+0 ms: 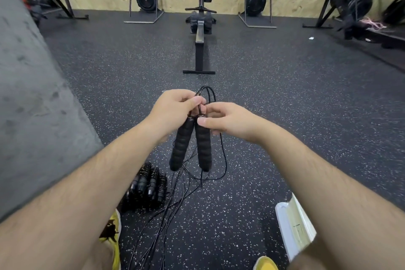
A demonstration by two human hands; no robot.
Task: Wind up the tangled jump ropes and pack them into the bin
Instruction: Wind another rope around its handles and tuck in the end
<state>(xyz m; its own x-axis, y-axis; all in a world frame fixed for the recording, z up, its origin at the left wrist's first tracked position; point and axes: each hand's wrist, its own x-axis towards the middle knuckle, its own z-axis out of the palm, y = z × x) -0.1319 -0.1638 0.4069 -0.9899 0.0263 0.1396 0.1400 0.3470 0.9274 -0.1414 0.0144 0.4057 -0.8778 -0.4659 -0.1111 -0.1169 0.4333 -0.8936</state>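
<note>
Foam handles (190, 146) of one rope are paired and hang side by side, tops up, under both hands. Left hand (175, 107) is curled round the cord where it leaves the handle tops. Right hand (228, 120) pinches the top of the right-side handle, thumb on the foam. A few turns of cord (207, 92) stick up past the fingers. By my read this rope is only partly wound, since the rest of its cord drops from the hands to the floor (285, 94).

Status as I read it:
- done: a pile of what look like wound bundles (146, 184) sits on the floor just beside the left shoe (115, 223), near the foot of the grey wall. Count unclear, too blurred.
- in hand: this one rope, early in the wind.
- left: loose cords (173, 199) lie crossed on the floor between the feet. Can't tell how many ropes that is, or which strand belongs to the held one.
- bin (291, 221): white, at the right, mostly hidden behind the right forearm. Inside not visible, so I can't say if anything is packed. The bundles are on the floor, not in it.

Rough call: under halfway — some winding done, packing not visibly begun.
</note>
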